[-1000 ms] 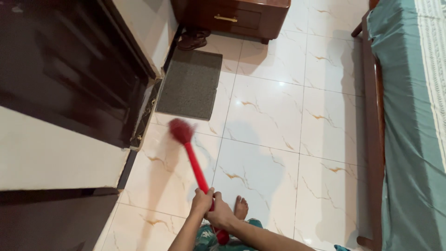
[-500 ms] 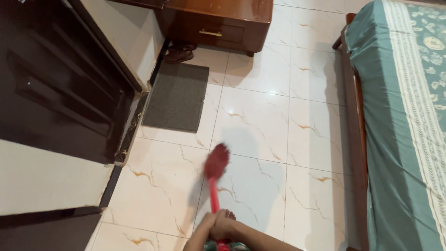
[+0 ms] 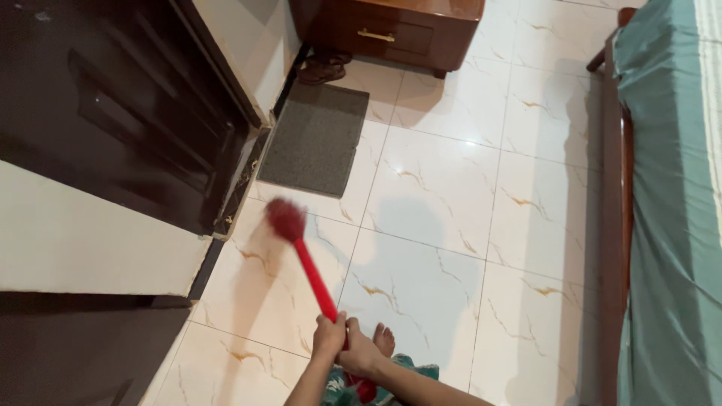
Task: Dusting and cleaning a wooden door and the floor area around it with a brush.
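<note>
Red broom [image 3: 304, 259] slants over the tiled floor [image 3: 444, 248], its blurred head just short of the grey doormat [image 3: 316, 139]. Left hand [image 3: 329, 336] and right hand [image 3: 357, 352] close stacked around the handle's near end, giving leverage.

marbled tile floor [image 3: 444, 188], grey doormat [image 3: 316, 143], wooden drawer cabinet [image 3: 391, 30]

We have our left hand [image 3: 329, 335] and right hand [image 3: 356, 354] pressed together, both fists closed, forearms reaching up from the lower edge, one bare foot [image 3: 383, 340] just beyond.
</note>
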